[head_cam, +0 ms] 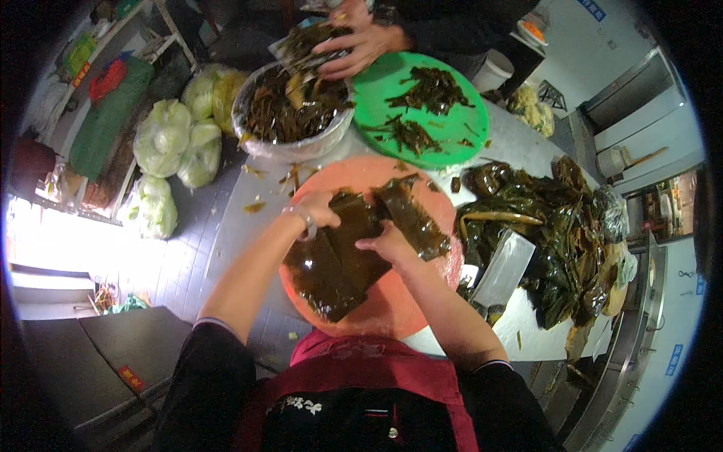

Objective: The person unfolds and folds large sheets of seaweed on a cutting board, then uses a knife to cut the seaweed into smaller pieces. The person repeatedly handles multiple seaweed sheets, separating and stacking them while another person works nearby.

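Observation:
A wide sheet of dark brown kelp (333, 271) lies on the round orange cutting board (390, 316) before me. My left hand (317, 212) grips its upper left edge. With thumb and fingers, my right hand (390, 244) holds the same sheet at its right side; part of those fingers is hidden by the kelp. Another kelp piece (415, 217) rests on the board just beyond my right hand. To the right of the board, a cleaver (504, 268) lies with its broad blade against a big heap of wet kelp (548, 237).
Across the table (243, 226), a co-worker's hands (361, 45) hold shredded kelp over a plastic-lined bowl (299, 148) of kelp strips. Beside it is a round green board (367, 118) with cut kelp. Bagged cabbages (164, 138) stand at the left. A white bucket (494, 70) is at the far right.

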Available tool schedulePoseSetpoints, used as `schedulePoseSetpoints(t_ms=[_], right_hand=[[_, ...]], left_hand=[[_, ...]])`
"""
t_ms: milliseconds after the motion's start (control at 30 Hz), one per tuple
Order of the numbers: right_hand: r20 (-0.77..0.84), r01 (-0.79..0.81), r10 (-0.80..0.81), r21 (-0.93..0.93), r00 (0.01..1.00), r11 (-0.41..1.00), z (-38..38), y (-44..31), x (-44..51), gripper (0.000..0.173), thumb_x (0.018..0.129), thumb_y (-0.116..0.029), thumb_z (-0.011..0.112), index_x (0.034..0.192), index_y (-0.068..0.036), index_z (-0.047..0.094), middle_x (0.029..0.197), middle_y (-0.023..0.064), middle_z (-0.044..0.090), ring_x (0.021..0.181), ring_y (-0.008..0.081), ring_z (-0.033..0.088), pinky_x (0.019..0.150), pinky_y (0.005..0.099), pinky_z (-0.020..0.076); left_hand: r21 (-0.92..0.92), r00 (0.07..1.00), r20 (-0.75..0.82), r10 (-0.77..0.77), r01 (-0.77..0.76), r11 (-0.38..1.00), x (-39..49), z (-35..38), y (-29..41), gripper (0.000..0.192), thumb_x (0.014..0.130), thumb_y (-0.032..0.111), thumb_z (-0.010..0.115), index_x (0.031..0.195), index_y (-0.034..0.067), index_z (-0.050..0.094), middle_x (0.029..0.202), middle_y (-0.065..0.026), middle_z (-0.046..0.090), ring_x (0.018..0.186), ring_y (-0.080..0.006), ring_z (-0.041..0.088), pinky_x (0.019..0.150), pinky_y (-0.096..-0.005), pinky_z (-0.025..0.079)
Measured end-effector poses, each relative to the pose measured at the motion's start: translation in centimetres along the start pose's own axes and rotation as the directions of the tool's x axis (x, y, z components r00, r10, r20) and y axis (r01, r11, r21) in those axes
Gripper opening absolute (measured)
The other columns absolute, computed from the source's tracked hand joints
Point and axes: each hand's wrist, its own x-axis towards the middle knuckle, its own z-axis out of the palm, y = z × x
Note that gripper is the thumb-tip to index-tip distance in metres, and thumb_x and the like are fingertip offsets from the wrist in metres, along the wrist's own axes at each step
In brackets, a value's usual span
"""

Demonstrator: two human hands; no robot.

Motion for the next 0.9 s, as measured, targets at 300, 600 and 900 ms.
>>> schedulePoseSetpoints(t_ms=[300,600,900], right_hand=[[0.282,-0.095,-0.005,0.339,0.959,0.936,-1.8,-3.6,-0.2,0.056,0.074,-0.003,0.078,0.126,-0.003,0.059,0.115,0.0113,0.068,0.106,0.0263,0.065,0.094,0.0397,0.0518],[0.306,-0.207,0.01,0.618,0.952,0.759,-4.9,-7.4,-3.2,0.049,0.074,-0.009,0.077,0.119,0.0,0.061,0.105,0.0112,0.071,0.093,0.0239,0.069,0.086,0.0361,0.0543],[-0.06,0.075,-0.045,0.769,0.997,0.635,-11.6,-8.8,-5.9,0.045,0.076,0.004,0.071,0.119,0.0,0.062,0.107,0.0124,0.07,0.094,0.0254,0.069,0.086,0.0377,0.0566]], left_hand=[[-0.108,0.933,-0.308,0.187,-0.23,0.967,-2.6,-0.3,2.0,0.079,0.067,0.027,0.071,0.137,-0.005,0.051,0.133,-0.0264,0.057,0.126,-0.0334,0.054,0.108,-0.0354,0.041],[-0.421,0.842,-0.188,0.506,-0.534,0.733,-1.8,-3.9,8.8,0.06,0.072,0.013,0.067,0.13,0.001,0.059,0.12,-0.0133,0.065,0.111,-0.0209,0.061,0.1,-0.0326,0.046],[-0.523,0.844,-0.318,0.431,-0.536,0.663,-0.1,-1.3,15.6,0.079,0.088,0.027,0.075,0.149,-0.001,0.033,0.142,-0.0162,0.048,0.127,-0.0235,0.049,0.11,-0.0372,0.038]])
